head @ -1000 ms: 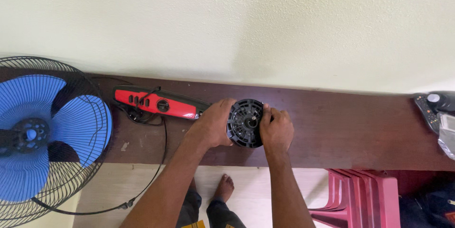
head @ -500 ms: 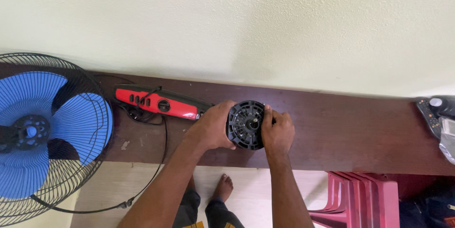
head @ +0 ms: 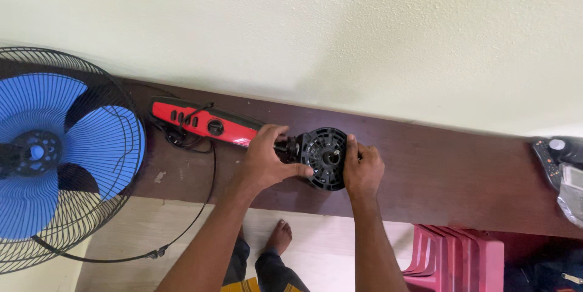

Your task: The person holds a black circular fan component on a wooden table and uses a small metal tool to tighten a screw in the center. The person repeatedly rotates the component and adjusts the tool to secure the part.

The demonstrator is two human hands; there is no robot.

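A round black ribbed motor housing (head: pixel 326 157) rests on the dark brown shelf (head: pixel 437 170) against the wall. It joins a red and black stand piece (head: pixel 200 121) with buttons and a dial. My left hand (head: pixel 267 157) grips the joint between housing and red piece, thumb lying along the housing's lower left edge. My right hand (head: pixel 362 167) clasps the housing's right rim.
A blue-bladed fan in a black wire guard (head: pixel 51 152) stands at the left, its black cord (head: pixel 200 207) hanging over the shelf edge. Stacked pink plastic stools (head: pixel 467 261) sit lower right. A remote and a plastic bag (head: pixel 562 164) lie at the far right. My bare foot (head: pixel 279 237) shows below.
My left hand has slid left off the housing's face onto its neck, fingers spread. The view has tilted slightly, shifting everything up and right.
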